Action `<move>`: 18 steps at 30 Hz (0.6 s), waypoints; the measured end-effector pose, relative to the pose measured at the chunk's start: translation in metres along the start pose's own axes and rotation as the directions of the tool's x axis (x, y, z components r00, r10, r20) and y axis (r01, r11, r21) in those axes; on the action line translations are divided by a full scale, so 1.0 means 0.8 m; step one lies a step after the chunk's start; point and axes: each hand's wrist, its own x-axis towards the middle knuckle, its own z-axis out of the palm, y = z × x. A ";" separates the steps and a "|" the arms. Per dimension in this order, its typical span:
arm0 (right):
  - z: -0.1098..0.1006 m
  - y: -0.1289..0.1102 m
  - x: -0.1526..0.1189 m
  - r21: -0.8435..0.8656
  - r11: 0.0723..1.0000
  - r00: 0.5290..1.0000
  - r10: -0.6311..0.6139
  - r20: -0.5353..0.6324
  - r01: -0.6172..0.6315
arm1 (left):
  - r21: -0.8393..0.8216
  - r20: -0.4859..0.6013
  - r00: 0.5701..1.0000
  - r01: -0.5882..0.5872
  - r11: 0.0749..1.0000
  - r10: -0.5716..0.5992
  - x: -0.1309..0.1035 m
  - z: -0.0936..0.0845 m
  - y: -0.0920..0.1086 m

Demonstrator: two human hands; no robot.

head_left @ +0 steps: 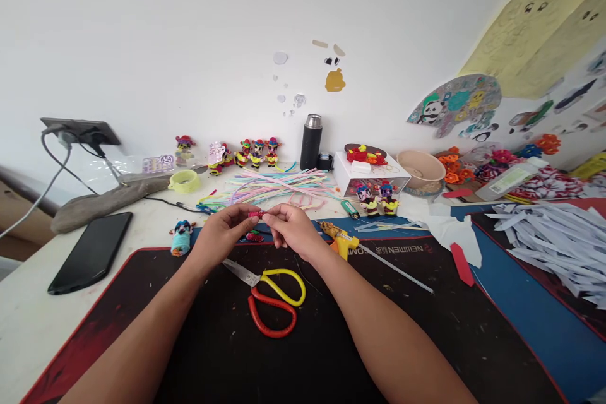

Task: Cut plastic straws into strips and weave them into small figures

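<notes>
My left hand (227, 227) and my right hand (290, 227) meet over the far edge of the black mat, fingertips pinched together. Between them is a small red piece (256, 214), mostly covered by the fingers, so its kind cannot be made out. Just below lies a small multicoloured piece (254, 236) on the mat. Nearer to me rest scissors (272, 297) with one yellow and one red handle loop. A yellow glue gun (344, 243) with a long glue stick lies right of my right hand. Left of my left hand stands a small turquoise doll figure (180, 238).
Pastel pipe cleaners (284, 186) lie in a heap behind my hands. A black thermos (311, 144) and a white box (369, 173) stand near the wall. A phone (89, 252) lies at left, several finished dolls (258, 153) stand behind, and white paper strips (553, 246) pile up at right.
</notes>
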 end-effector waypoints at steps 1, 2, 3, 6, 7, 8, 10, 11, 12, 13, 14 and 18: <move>0.000 0.001 0.000 -0.031 0.999 1.000 -0.019 -0.008 0.019 | 0.013 -0.001 1.000 -0.002 1.000 0.002 0.000 0.000 0.000; 0.000 0.002 -0.001 -0.081 0.996 0.999 -0.043 -0.021 0.042 | 0.025 -0.003 1.000 -0.006 1.000 0.006 0.001 0.000 0.000; 0.001 0.003 -0.002 -0.152 0.986 0.996 -0.075 -0.038 0.069 | 0.040 -0.006 1.000 -0.007 0.999 0.008 0.001 0.000 -0.001; 0.002 0.003 -0.005 -0.392 0.911 0.984 -0.165 -0.070 0.125 | 0.081 -0.025 1.000 0.004 0.997 -0.002 0.003 0.002 -0.006; 0.003 0.003 -0.006 -0.449 0.884 0.981 -0.180 -0.071 0.130 | 0.089 -0.029 1.000 0.011 0.996 -0.009 0.004 0.002 -0.008; 0.004 0.003 -0.006 -0.490 0.862 0.980 -0.188 -0.071 0.130 | 0.095 -0.033 0.999 0.018 0.995 -0.015 0.004 0.003 -0.010; 0.006 0.004 -0.007 -0.550 0.827 0.978 -0.195 -0.079 0.121 | 0.127 -0.039 0.999 0.027 0.991 -0.022 0.004 0.004 -0.014; 0.007 0.004 -0.007 -0.580 0.807 0.976 -0.201 -0.085 0.115 | 0.160 -0.042 0.999 0.028 0.987 -0.021 0.004 0.005 -0.015; 0.007 0.004 -0.007 -0.609 0.786 0.974 -0.207 -0.090 0.110 | 0.197 -0.048 0.999 0.025 0.980 -0.016 0.003 0.007 -0.016; 0.008 0.004 -0.007 -0.634 0.766 0.973 -0.211 -0.095 0.105 | 0.234 -0.055 0.998 0.019 0.972 -0.006 0.002 0.008 -0.017; 0.008 0.004 -0.007 -0.652 0.752 0.972 -0.215 -0.096 0.102 | 0.267 -0.064 0.998 0.011 0.964 0.006 0.001 0.010 -0.016; 0.007 0.004 -0.007 -0.659 0.746 0.971 -0.218 -0.098 0.101 | 0.347 -0.100 0.993 -0.022 0.938 0.060 -0.001 0.015 -0.013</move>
